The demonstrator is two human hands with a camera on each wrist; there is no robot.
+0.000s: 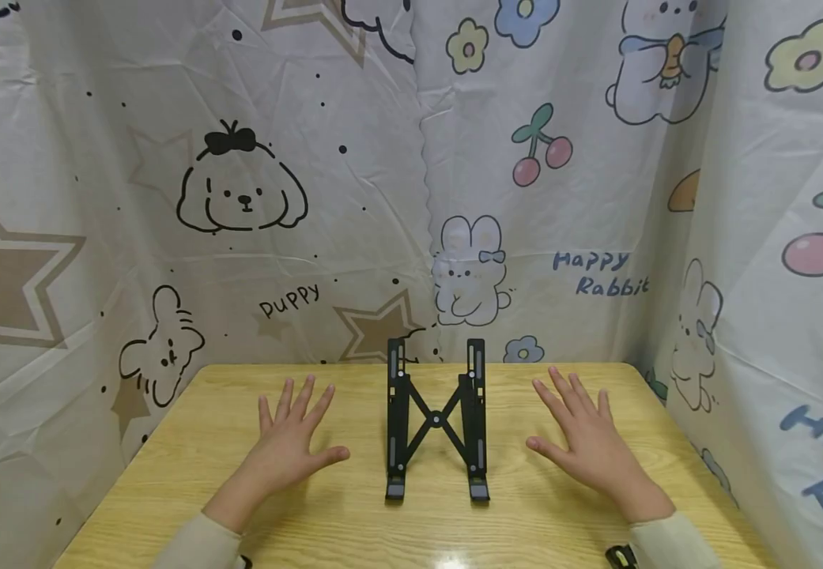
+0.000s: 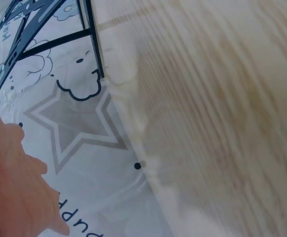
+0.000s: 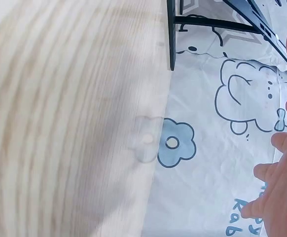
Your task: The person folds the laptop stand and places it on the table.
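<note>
A black folding laptop stand [image 1: 436,420] stands unfolded in the middle of the table, its crossed bars joined at a centre pivot and two lipped feet facing me. To its left my left hand [image 1: 293,438] is spread with straight fingers and holds nothing. On the other side my right hand [image 1: 585,438] is spread the same way, its thumb towards the stand. Both hands are apart from the stand. Part of the stand [image 2: 59,41] appears at the top of the left wrist view, and part of it [image 3: 217,23] at the top of the right wrist view.
The light wooden table [image 1: 311,529] has its far edge against a hanging white curtain [image 1: 354,197] printed with cartoon puppies, rabbits, stars and flowers. More curtain closes in on the left and right. A dark wrist strap [image 1: 621,557] shows by the right sleeve.
</note>
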